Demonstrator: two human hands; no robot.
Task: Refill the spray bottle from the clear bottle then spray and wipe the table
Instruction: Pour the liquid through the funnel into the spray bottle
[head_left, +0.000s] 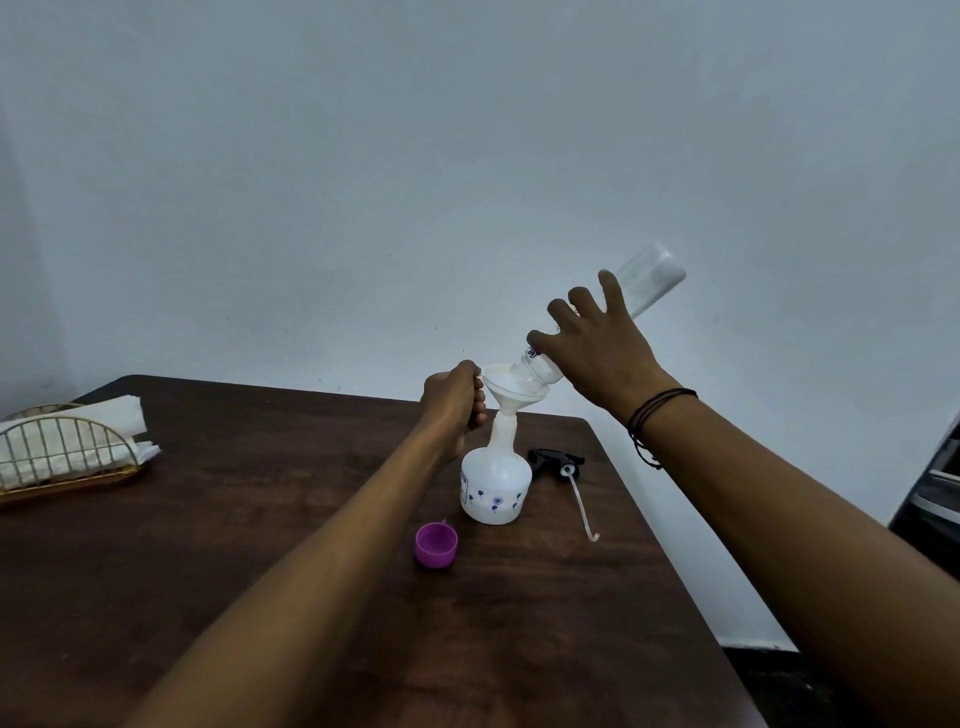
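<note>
A white spray bottle with small purple flowers stands uncapped on the dark wooden table. A white funnel sits in its neck. My left hand pinches the funnel's rim on the left side. My right hand grips the clear bottle, tipped steeply with its mouth down inside the funnel. The black spray head with its white dip tube lies on the table just right of the spray bottle. A purple cap lies open side up in front of it.
A gold wire holder with white napkins or cloths stands at the table's left edge. A pale wall runs behind the table. The table's right edge drops off near the spray head, with dark furniture beyond.
</note>
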